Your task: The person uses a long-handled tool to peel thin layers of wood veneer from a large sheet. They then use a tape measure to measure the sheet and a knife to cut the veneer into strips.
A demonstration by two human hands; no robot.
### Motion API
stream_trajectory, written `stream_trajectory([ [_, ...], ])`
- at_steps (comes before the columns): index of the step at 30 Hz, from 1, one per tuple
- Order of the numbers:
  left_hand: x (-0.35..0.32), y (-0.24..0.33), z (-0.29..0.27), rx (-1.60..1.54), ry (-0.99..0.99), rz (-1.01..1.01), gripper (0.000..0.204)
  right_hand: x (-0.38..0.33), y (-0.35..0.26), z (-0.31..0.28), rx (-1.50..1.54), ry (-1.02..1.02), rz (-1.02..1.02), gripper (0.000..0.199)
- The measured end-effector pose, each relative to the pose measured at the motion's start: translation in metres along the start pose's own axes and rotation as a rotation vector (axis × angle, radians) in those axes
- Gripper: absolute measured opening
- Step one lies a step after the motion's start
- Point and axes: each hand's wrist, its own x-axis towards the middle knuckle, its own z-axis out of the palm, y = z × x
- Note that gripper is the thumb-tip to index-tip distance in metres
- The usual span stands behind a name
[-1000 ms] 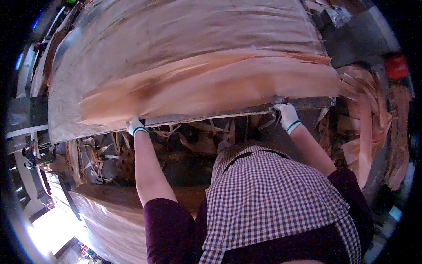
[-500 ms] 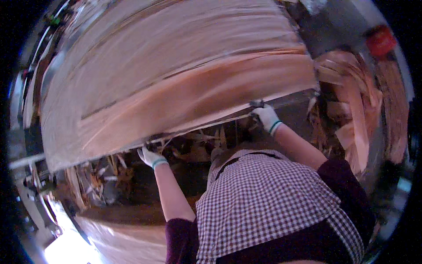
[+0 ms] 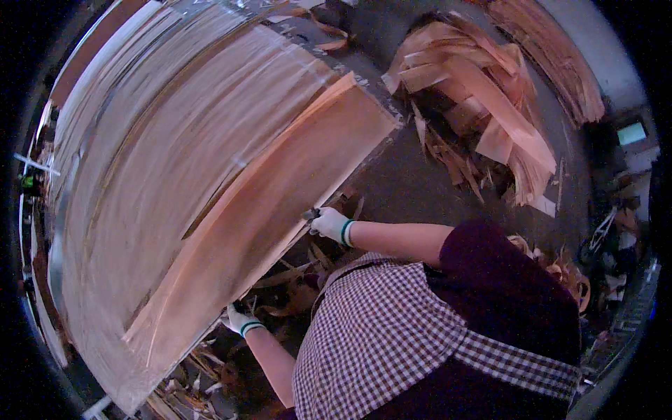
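We see both gloved hands gripping the near edge of a large, thin veneer sheet (image 3: 210, 203) that fills most of the view, pale and streaked across its far part and reddish-brown along the strip nearest us. The right hand (image 3: 329, 224), in a white glove with a green cuff, is closed on the sheet's edge near its right-hand corner — the fingers wrap the edge and we cannot tell how far they curl under it. The left hand (image 3: 240, 320), gloved the same way, pinches the same edge lower down and to the left, partly hidden under the wood. The sheet lies on a stack of similar sheets, its near edge just in front of a checked apron (image 3: 392, 336). Below the edge lie torn veneer scraps (image 3: 294, 280), and across the dark floor (image 3: 420, 182) sits a heap of curled offcuts (image 3: 483, 105), well apart from the hands.
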Motion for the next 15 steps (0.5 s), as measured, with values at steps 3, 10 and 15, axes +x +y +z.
stream_trajectory([
  [3, -0.011, 0.005, 0.008, -0.121, -0.058, -0.112, 0.052, 0.002, 0.001, 0.001, 0.054, -0.02, 0.047, 0.035],
  [10, -0.062, 0.037, 0.034, 0.042, -0.1, 0.116, 0.047, -0.017, -0.015, 0.005, -0.12, -0.14, 0.117, 0.023],
  [15, -0.032, 0.03, 0.025, 0.184, 0.106, 0.12, 0.058, -0.02, -0.018, 0.018, -0.13, -0.135, 0.002, 0.022],
])
